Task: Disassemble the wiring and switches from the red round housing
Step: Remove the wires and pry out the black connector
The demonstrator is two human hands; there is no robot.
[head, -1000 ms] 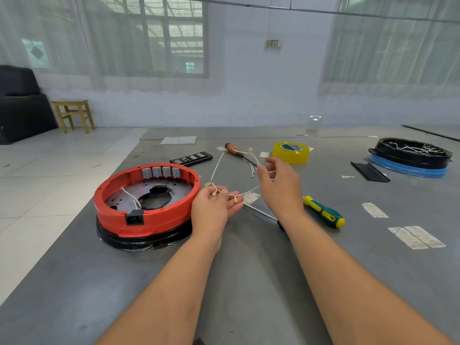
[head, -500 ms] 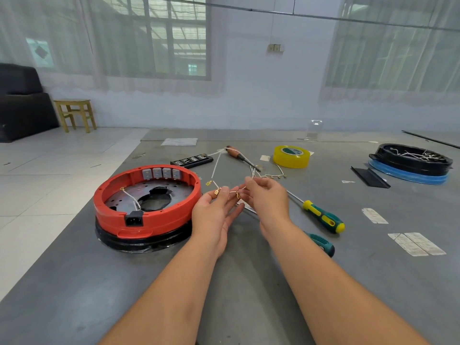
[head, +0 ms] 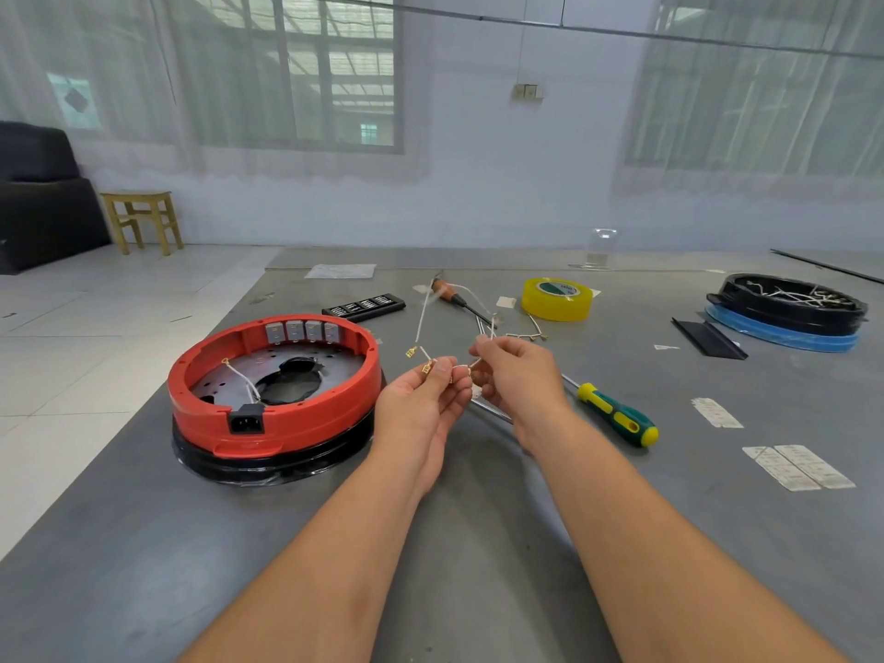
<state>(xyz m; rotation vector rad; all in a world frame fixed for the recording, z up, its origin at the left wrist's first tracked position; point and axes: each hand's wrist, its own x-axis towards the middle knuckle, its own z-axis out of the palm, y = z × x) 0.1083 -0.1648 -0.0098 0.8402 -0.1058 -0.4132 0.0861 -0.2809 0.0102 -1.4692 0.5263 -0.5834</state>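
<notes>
The red round housing (head: 275, 409) sits on a black base at the table's left, with several grey switches (head: 302, 331) along its far inner wall, a black power socket (head: 247, 420) at the front and one white wire (head: 241, 378) inside. Just right of it, above the table, my left hand (head: 421, 404) pinches a bundle of thin white wires (head: 421, 323) with brass terminals. My right hand (head: 519, 375) pinches the same bundle close beside the left hand's fingertips.
A green-and-yellow screwdriver (head: 617, 416) lies right of my hands. A wooden-handled screwdriver (head: 452, 296), yellow tape roll (head: 556, 299) and black bit case (head: 363, 306) lie farther back. A black tray of wires (head: 789, 303) on a blue ring stands at far right.
My right hand has come down and left from near the wooden-handled screwdriver to meet the left hand at the wire bundle. The left hand has barely moved.
</notes>
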